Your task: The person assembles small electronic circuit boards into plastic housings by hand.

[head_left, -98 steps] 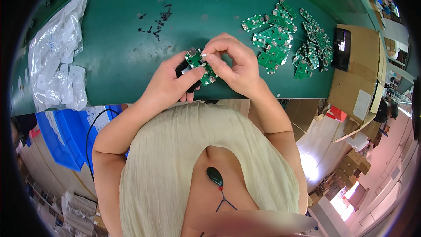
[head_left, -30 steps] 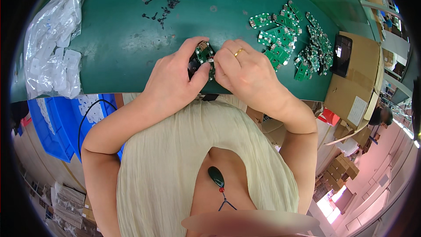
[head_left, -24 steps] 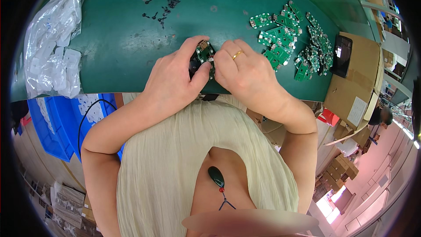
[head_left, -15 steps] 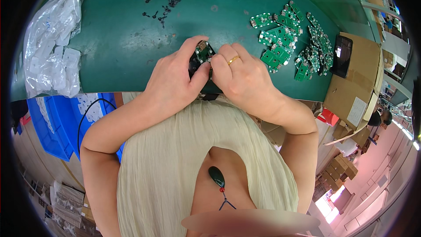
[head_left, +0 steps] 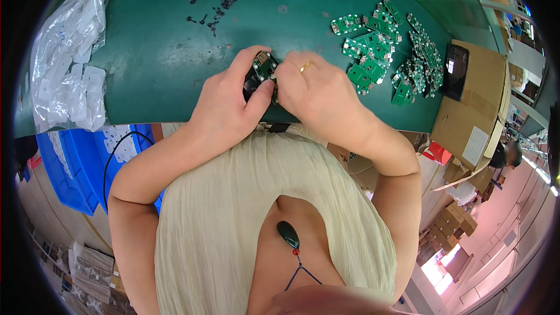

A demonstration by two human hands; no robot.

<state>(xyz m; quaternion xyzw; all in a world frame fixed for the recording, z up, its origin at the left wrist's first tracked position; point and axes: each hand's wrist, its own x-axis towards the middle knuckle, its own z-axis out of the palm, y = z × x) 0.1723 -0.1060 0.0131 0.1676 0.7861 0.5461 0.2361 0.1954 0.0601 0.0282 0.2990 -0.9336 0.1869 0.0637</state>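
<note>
Near the table's front edge, my left hand (head_left: 230, 93) grips a black plastic housing (head_left: 251, 84) with a green circuit board (head_left: 265, 65) in it, the thumb pressed on its near side. My right hand (head_left: 312, 84), wearing a ring, is closed with its fingers bent against the board's right edge. What its fingertips pinch is hidden behind the knuckles, and the fingers are a little blurred. Several green circuit boards (head_left: 370, 49) lie in a loose pile to the right, with another heap of boards (head_left: 420, 61) beyond it.
Small black parts (head_left: 224, 6) lie scattered at the far middle of the green table (head_left: 157, 41). A clear bag of white plastic pieces (head_left: 73, 64) is at the left. A cardboard box (head_left: 475, 99) and a black case (head_left: 455, 73) stand at the right. Blue bins (head_left: 73, 169) sit below left.
Both hands have shifted slightly left and away from me with the housing. My right hand has turned a little, its fingers curled more tightly beside the board.
</note>
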